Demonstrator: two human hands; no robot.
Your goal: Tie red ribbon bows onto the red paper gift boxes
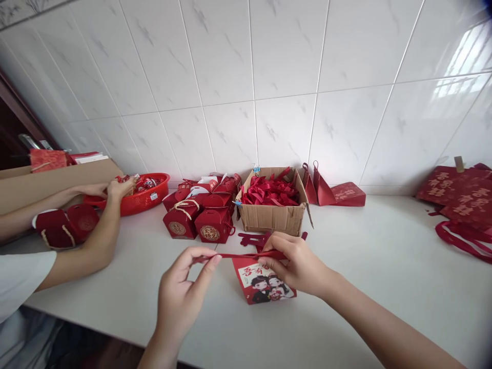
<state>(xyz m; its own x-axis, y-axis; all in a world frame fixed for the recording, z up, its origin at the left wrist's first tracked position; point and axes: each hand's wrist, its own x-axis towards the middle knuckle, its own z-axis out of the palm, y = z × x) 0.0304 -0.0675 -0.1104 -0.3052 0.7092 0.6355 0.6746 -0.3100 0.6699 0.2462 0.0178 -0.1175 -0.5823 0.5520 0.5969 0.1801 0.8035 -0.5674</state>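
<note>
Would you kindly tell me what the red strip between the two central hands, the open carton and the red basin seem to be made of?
Red strip: perhaps ribbon fabric, matt and thin; seen nearly edge-on, so thin card is possible.
Open carton: likely corrugated cardboard, dull brown with creased walls.
Red basin: most likely plastic, smooth and evenly coloured with a slight sheen.

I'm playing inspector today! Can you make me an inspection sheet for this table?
Surface: white table, many red things on it.
Job's things: red ribbon, stretched straight; picture piece, box or card, cannot tell.
Clutter: red boxes, left of a carton holding a ribbon pile.
Hands: left hand and right hand pinch the ribbon.
Cables: nothing seen.
Surroundings: tiled wall behind; another person's hands at a red basin.
</note>
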